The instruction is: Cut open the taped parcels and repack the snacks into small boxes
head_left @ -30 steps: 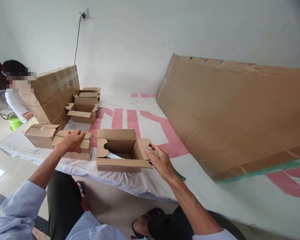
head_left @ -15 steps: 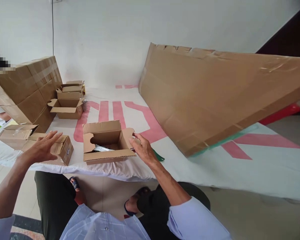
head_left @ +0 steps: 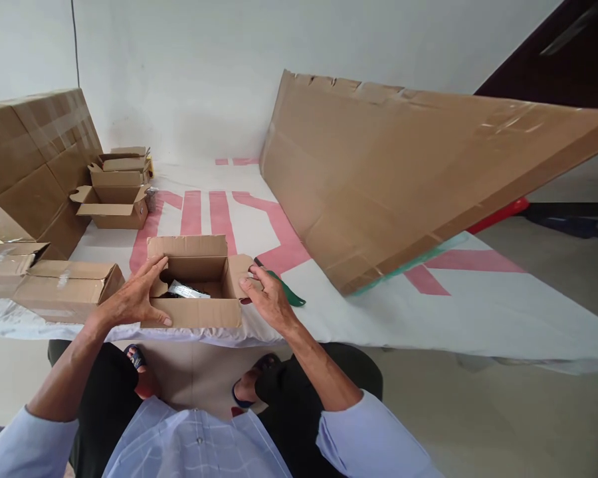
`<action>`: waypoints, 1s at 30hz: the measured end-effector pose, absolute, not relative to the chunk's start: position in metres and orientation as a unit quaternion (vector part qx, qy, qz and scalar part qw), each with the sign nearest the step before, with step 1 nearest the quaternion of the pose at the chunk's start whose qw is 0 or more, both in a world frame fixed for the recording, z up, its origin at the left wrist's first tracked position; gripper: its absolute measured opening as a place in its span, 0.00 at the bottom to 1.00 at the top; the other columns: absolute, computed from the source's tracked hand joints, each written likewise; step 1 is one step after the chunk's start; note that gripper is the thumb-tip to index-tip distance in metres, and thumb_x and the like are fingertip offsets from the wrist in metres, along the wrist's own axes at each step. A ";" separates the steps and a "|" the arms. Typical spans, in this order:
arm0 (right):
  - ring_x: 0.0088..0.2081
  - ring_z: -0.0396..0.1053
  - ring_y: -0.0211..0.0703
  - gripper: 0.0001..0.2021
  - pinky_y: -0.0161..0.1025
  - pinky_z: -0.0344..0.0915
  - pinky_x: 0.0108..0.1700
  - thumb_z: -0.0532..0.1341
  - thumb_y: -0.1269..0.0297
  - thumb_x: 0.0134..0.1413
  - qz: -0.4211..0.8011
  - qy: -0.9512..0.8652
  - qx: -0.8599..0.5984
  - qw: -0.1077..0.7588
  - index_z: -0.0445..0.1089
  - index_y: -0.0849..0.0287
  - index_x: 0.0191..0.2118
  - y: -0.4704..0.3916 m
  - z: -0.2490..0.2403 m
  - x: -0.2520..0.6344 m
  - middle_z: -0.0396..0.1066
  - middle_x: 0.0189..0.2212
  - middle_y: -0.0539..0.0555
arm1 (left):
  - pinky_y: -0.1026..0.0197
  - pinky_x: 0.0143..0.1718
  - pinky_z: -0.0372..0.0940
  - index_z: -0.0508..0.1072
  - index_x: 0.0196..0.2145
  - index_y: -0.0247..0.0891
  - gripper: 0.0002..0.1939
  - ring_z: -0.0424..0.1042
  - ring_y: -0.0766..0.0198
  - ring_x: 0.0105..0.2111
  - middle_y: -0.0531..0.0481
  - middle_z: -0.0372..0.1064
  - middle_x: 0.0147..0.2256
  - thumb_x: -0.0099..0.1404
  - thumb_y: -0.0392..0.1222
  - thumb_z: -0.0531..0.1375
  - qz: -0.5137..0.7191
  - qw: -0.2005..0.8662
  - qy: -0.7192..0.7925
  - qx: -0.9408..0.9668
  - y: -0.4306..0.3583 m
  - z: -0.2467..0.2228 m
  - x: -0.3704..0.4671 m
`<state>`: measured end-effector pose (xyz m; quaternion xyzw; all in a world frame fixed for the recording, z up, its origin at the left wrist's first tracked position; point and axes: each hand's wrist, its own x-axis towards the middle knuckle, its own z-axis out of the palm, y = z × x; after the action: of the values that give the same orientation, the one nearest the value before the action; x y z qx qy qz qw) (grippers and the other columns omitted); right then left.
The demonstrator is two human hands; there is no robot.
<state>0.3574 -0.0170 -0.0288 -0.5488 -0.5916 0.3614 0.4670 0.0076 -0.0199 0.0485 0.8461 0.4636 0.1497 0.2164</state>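
Note:
An open cardboard box (head_left: 192, 313) sits in front of me near the table's front edge, its back flap raised and its front flap folded outward. A silvery printed packet (head_left: 187, 291) lies inside it. My left hand (head_left: 132, 295) is at the box's left end, fingers and thumb spread around the left flap and front corner, touching them. On the other side, my right hand (head_left: 266, 295) pinches the right flap (head_left: 236, 273) between thumb and fingers. A green curved object (head_left: 290, 290) lies just beyond my right hand, partly covered by it.
Closed cardboard boxes (head_left: 67, 285) stand at the left front. Open small boxes (head_left: 113, 211) sit farther back, next to a large taped carton stack (head_left: 34, 159). A big cardboard sheet (head_left: 403, 172) leans over the right side of the white cloth (head_left: 478, 318). Something red (head_left: 498, 214) shows behind it.
My left hand has moved right, from above the closed box to the open box's left end. My right hand stays at the right flap. The view has shifted slightly right.

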 end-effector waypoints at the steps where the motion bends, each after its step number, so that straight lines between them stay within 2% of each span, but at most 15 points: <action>1: 0.48 0.77 0.58 0.27 0.47 0.80 0.41 0.62 0.39 0.59 0.369 -0.590 -0.546 0.466 0.75 0.59 0.48 -0.017 -0.030 0.358 0.79 0.48 0.63 | 0.29 0.78 0.48 0.47 0.83 0.46 0.73 0.44 0.30 0.80 0.31 0.38 0.82 0.51 0.64 0.81 0.144 0.206 0.465 0.849 -0.019 0.047 0.007; 4: 0.46 0.77 0.56 0.26 0.46 0.79 0.41 0.63 0.38 0.58 0.405 -0.574 -0.537 0.467 0.74 0.57 0.45 -0.016 -0.029 0.356 0.78 0.43 0.60 | 0.19 0.75 0.43 0.47 0.83 0.47 0.76 0.35 0.22 0.80 0.29 0.34 0.82 0.48 0.61 0.83 0.125 0.176 0.484 0.848 -0.011 0.046 0.007; 6: 0.43 0.76 0.54 0.25 0.45 0.79 0.39 0.64 0.36 0.57 0.433 -0.563 -0.530 0.464 0.73 0.56 0.41 -0.015 -0.028 0.354 0.77 0.39 0.58 | 0.18 0.75 0.44 0.48 0.82 0.45 0.76 0.34 0.21 0.80 0.27 0.36 0.81 0.47 0.59 0.83 0.114 0.169 0.487 0.849 -0.006 0.045 0.009; 11: 0.39 0.73 0.49 0.28 0.43 0.78 0.37 0.66 0.30 0.55 0.522 -0.542 -0.495 0.434 0.67 0.53 0.34 -0.015 -0.031 0.352 0.73 0.33 0.53 | 0.28 0.74 0.57 0.49 0.81 0.47 0.72 0.52 0.30 0.76 0.32 0.50 0.76 0.49 0.54 0.82 0.147 0.142 0.454 0.867 -0.008 0.045 0.014; 14: 0.42 0.75 0.52 0.30 0.44 0.78 0.40 0.64 0.28 0.57 0.543 -0.553 -0.490 0.400 0.71 0.55 0.38 -0.013 -0.035 0.357 0.76 0.36 0.55 | 0.26 0.73 0.59 0.49 0.81 0.48 0.73 0.55 0.29 0.75 0.32 0.52 0.75 0.47 0.57 0.83 0.152 0.122 0.466 0.863 -0.018 0.043 0.015; 16: 0.46 0.76 0.55 0.29 0.48 0.78 0.44 0.63 0.32 0.59 0.491 -0.581 -0.521 0.387 0.74 0.57 0.44 -0.010 -0.033 0.363 0.78 0.41 0.58 | 0.25 0.74 0.55 0.50 0.81 0.45 0.74 0.49 0.26 0.77 0.30 0.49 0.77 0.47 0.62 0.82 0.150 0.128 0.477 0.857 -0.023 0.040 0.014; 18: 0.52 0.75 0.61 0.27 0.55 0.76 0.52 0.66 0.40 0.60 0.361 -0.624 -0.564 0.403 0.75 0.57 0.52 -0.007 -0.022 0.368 0.78 0.50 0.63 | 0.25 0.76 0.51 0.52 0.80 0.43 0.70 0.43 0.25 0.79 0.28 0.45 0.79 0.51 0.69 0.79 0.158 0.149 0.488 0.846 -0.026 0.035 0.011; 21: 0.61 0.70 0.64 0.19 0.61 0.69 0.63 0.66 0.55 0.63 0.144 -0.719 -0.538 0.416 0.77 0.56 0.56 -0.005 0.009 0.363 0.76 0.58 0.66 | 0.26 0.77 0.49 0.61 0.76 0.42 0.53 0.39 0.28 0.81 0.31 0.43 0.81 0.64 0.73 0.70 0.186 0.163 0.502 0.829 -0.028 0.027 0.010; 23: 0.58 0.72 0.58 0.11 0.55 0.69 0.62 0.61 0.63 0.69 0.101 -0.798 -0.466 0.368 0.79 0.55 0.51 -0.005 0.034 0.348 0.78 0.54 0.63 | 0.26 0.77 0.48 0.70 0.70 0.42 0.44 0.38 0.28 0.81 0.32 0.45 0.80 0.69 0.73 0.65 0.196 0.151 0.502 0.829 -0.028 0.023 0.011; 25: 0.50 0.75 0.52 0.12 0.47 0.70 0.55 0.58 0.66 0.73 0.130 -0.857 -0.416 0.274 0.80 0.55 0.45 -0.003 0.055 0.326 0.80 0.47 0.59 | 0.25 0.77 0.48 0.76 0.63 0.40 0.39 0.39 0.27 0.81 0.32 0.49 0.79 0.68 0.74 0.65 0.200 0.135 0.497 0.834 -0.028 0.020 0.014; 27: 0.44 0.77 0.48 0.12 0.42 0.69 0.48 0.59 0.67 0.72 0.176 -0.883 -0.405 0.156 0.80 0.56 0.39 0.004 0.069 0.303 0.80 0.41 0.57 | 0.26 0.76 0.51 0.78 0.56 0.39 0.37 0.42 0.27 0.80 0.30 0.52 0.77 0.66 0.74 0.67 0.208 0.124 0.491 0.837 -0.027 0.019 0.016; 30: 0.41 0.78 0.51 0.08 0.41 0.66 0.42 0.65 0.63 0.68 0.223 -0.878 -0.423 -0.015 0.79 0.58 0.36 0.023 0.073 0.272 0.81 0.38 0.59 | 0.29 0.76 0.55 0.75 0.51 0.39 0.35 0.49 0.28 0.78 0.28 0.53 0.76 0.64 0.72 0.70 0.233 0.114 0.482 0.837 -0.029 0.019 0.018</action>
<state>0.2721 0.0234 0.0727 -0.4226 -0.8783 0.2230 -0.0155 0.0184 -0.0291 0.0194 0.8370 0.4819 0.2328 0.1143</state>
